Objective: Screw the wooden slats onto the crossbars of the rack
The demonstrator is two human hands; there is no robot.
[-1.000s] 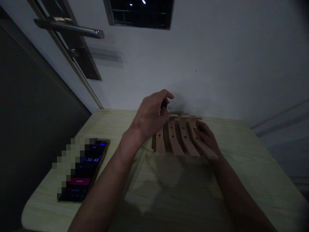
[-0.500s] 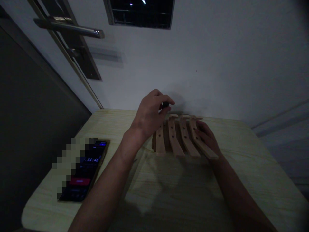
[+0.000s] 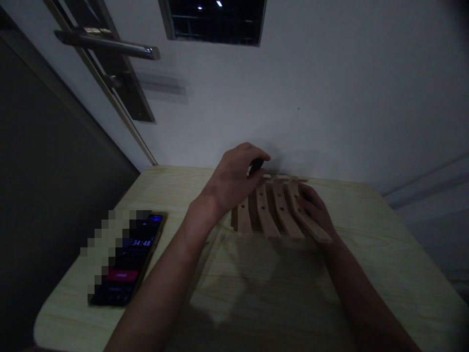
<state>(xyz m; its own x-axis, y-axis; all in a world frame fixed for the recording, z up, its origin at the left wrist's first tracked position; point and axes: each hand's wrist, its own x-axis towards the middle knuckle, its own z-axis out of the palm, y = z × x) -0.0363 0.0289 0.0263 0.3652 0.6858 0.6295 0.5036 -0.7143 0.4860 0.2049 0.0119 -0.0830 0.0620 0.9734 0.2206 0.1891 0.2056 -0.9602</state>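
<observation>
A slatted wooden rack point(image 3: 269, 217) stands on the table near the wall, with several curved slats that have small holes. My right hand point(image 3: 315, 208) grips its right end, the fingers partly hidden behind the outermost slat. Over the rack's back left part, my left hand point(image 3: 238, 171) is bent at the wrist, thumb and fingers closed around a small black object point(image 3: 256, 165). Its kind cannot be made out in the dim light. The left hand covers the upper part of the leftmost slat.
A phone point(image 3: 141, 261) with a lit timer lies on the left of the pale wood-grain table point(image 3: 234, 303), partly pixelated. Behind the table is a white door point(image 3: 330, 98) with a metal handle point(image 3: 120, 47) at upper left and a dark window point(image 3: 216, 22).
My left hand has shifted slightly right and down over the rack, and more of the black object shows. My right hand and the rack stay in place.
</observation>
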